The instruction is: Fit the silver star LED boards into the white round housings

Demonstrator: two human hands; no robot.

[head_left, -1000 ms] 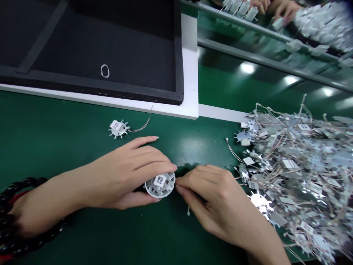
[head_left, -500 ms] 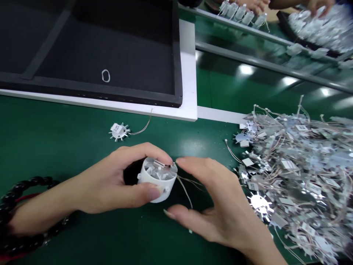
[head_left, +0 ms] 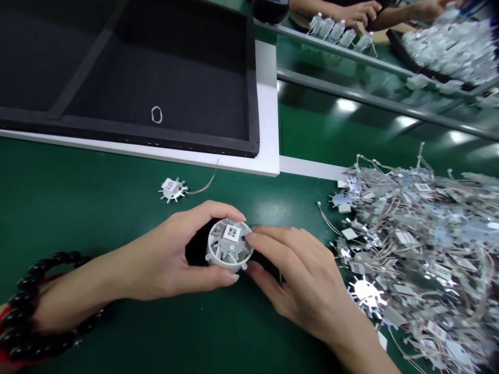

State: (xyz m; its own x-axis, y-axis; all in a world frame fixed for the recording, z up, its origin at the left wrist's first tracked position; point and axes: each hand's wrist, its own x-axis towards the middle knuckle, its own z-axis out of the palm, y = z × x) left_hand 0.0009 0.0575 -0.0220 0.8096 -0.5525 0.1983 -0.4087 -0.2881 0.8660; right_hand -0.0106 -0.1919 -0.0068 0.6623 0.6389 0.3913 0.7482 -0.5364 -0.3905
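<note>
My left hand (head_left: 171, 252) grips a white round housing (head_left: 210, 256) by its sides, thumb in front and index finger at the back. Inside its open top lies a spoked metal plate (head_left: 232, 247) bearing a square printed label. At the right edge, my right hand (head_left: 300, 265) has its index fingertip pressed near the plate's rim and its thumb against the housing's lower side. Another spoked plate (head_left: 173, 190) with a thin wire lies on the green table, beyond my left hand.
To the right spreads a tangled heap of spoked plates with wires (head_left: 424, 249). A black tray (head_left: 252, 104) on a white board (head_left: 268, 162) occupies the back left, with a pale ring (head_left: 156, 115) inside. Past a metal rail, another person's hands (head_left: 364, 13) are near several small white-wired parts (head_left: 337, 31).
The housing has tilted so its top and the plate's label face me. My right hand has closed in from beside it, and its fingers now touch the housing and plate.
</note>
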